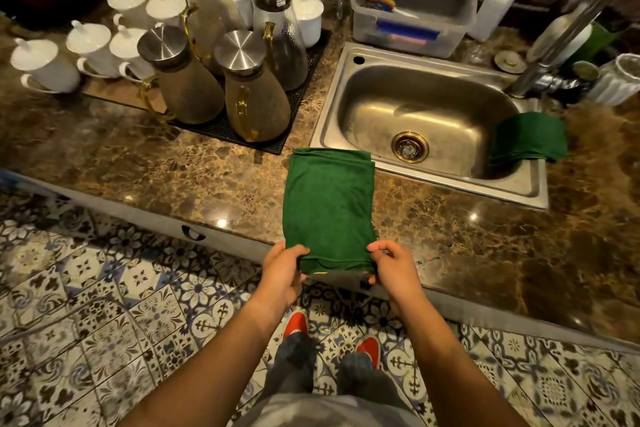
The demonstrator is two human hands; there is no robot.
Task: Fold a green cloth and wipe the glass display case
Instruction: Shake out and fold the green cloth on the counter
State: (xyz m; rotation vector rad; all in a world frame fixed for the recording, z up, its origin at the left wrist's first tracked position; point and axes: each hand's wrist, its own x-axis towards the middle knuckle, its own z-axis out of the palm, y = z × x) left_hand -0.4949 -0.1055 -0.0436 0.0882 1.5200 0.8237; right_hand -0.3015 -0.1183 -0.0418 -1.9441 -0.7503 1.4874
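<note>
Green, the long folded terry cloth (329,204) lies on the brown marble counter (173,177), its long axis running away from the person. The left hand (282,274) and right hand (389,270) each pinch one near corner, equally close.

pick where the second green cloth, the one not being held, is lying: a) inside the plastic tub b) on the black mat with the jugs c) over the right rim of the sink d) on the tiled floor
c: the second green cloth is draped over the right rim of the sink, while both hands hold the other green cloth on the counter.
</note>
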